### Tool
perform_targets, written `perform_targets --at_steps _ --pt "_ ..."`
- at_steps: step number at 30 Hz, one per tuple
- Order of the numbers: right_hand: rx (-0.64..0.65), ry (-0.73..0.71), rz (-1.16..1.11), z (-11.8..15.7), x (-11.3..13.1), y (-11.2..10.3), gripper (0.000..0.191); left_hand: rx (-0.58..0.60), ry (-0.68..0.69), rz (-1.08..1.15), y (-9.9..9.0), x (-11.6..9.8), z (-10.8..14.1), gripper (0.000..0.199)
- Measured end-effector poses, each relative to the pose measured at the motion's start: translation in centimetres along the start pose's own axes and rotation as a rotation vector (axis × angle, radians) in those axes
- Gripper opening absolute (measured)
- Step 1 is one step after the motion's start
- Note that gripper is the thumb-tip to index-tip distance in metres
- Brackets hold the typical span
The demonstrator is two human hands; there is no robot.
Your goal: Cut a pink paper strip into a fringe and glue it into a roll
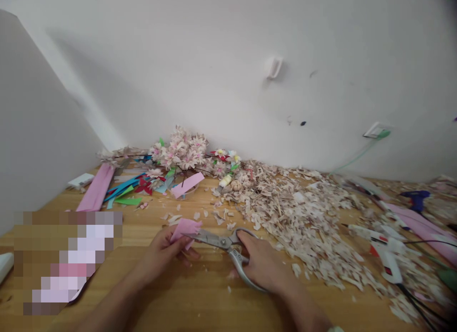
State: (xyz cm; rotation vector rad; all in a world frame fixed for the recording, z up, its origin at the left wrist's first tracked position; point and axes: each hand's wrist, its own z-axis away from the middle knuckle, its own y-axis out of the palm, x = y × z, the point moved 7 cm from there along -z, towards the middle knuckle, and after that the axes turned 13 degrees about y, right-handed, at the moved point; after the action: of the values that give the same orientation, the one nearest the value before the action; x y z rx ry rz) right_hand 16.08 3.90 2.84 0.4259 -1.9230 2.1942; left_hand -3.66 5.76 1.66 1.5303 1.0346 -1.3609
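Between the thumb and fingers of my left hand is a folded piece of pink crepe paper, its upper right edge cut into a fringe. My right hand grips silver metal scissors by the handle loops. The blades point left and reach the pink paper near my left fingertips; whether they are closed on it is hard to make out. Small pale scraps lie on the wooden table around both hands.
Dried petals are heaped at centre and right. A white glue gun and a blue glue gun lie right, with cords. Artificial flowers stand by the wall. Coloured paper strips and a long pink strip lie left.
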Motion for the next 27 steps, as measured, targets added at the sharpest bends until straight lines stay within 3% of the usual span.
perform_targets --at_steps 8,27 --pt "0.011 0.023 -0.036 -0.05 -0.19 0.48 0.038 0.006 -0.01 -0.013 0.26 -0.37 0.0 0.051" --pt "-0.028 -0.001 -0.069 -0.21 -0.37 0.14 0.038 0.004 0.025 -0.007 0.22 -0.06 0.09 0.034"
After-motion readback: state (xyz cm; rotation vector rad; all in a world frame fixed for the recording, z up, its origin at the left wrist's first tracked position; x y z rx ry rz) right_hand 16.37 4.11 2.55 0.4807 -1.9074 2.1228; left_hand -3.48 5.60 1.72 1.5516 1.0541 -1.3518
